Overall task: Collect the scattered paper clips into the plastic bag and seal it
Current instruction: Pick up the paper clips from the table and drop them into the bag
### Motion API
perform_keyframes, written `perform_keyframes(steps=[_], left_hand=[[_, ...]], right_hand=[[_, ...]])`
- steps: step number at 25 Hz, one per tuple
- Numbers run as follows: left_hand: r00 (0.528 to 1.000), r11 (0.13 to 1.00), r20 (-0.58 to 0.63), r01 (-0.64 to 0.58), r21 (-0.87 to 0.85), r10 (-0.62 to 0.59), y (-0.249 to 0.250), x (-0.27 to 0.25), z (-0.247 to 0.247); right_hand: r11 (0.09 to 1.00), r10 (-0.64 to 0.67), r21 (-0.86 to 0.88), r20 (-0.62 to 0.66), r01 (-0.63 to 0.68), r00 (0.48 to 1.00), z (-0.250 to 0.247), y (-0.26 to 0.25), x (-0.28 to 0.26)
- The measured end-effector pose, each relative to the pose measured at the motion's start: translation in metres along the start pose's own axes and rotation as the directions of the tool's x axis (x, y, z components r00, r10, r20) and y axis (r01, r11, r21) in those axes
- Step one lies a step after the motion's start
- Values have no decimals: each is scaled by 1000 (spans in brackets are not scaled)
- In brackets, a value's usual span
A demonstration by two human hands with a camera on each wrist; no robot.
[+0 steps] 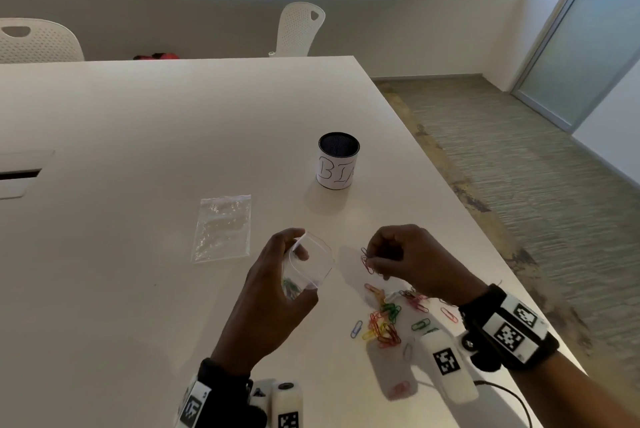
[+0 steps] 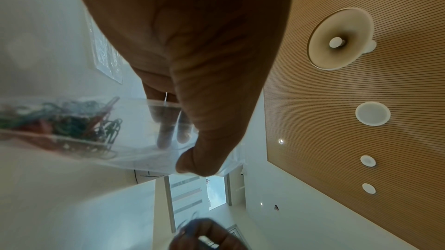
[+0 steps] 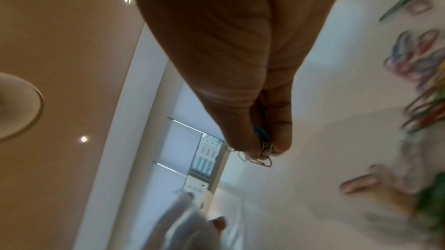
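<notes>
My left hand (image 1: pixel 273 275) holds a small clear plastic bag (image 1: pixel 311 264) above the table, its mouth spread open toward the right. In the left wrist view the thumb and fingers (image 2: pixel 166 132) pinch the bag's rim, and several coloured paper clips (image 2: pixel 72 120) lie in its bottom. To the right of the bag's mouth, my right hand (image 1: pixel 401 254) pinches a small bunch of paper clips (image 1: pixel 366 261); the right wrist view shows that bunch of clips (image 3: pixel 260 157) dangling from the fingertips. Several more coloured clips (image 1: pixel 388 322) lie scattered on the table below my right hand.
A second clear bag (image 1: pixel 223 228) lies flat on the white table (image 1: pixel 138 136), left of my hands. A black cup (image 1: pixel 337 160) with a white label stands behind them. The table's right edge (image 1: pixel 485 219) runs close to the clips. White chairs stand beyond the far edge.
</notes>
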State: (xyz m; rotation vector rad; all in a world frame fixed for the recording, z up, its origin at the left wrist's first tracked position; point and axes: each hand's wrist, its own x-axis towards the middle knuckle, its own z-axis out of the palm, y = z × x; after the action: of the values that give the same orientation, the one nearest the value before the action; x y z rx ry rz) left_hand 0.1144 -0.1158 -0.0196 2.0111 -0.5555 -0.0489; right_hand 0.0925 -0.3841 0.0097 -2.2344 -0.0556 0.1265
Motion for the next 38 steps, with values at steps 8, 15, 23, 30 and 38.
perform_keyframes(steps=[8, 15, 23, 30, 38], left_hand=[[1000, 1000, 15, -7, 12, 7, -3, 1, 2], [1000, 1000, 11, 22, -2, -22, 2, -1, 0], [999, 1000, 54, 2, 15, -3, 1, 2, 9], [999, 1000, 48, -14, 5, 14, 4, 2, 7], [998, 999, 68, -9, 43, 6, 6, 4, 9]], right_hand=[[957, -161, 216, -163, 194, 973, 28, -79, -3], [967, -256, -39, -168, 253, 952, 31, -84, -5], [965, -258, 7, -182, 263, 949, 24, -76, -2], [989, -60, -150, -383, 2, 922, -39, -8, -25], [773, 434, -508, -16, -381, 901, -70, 77, -46]])
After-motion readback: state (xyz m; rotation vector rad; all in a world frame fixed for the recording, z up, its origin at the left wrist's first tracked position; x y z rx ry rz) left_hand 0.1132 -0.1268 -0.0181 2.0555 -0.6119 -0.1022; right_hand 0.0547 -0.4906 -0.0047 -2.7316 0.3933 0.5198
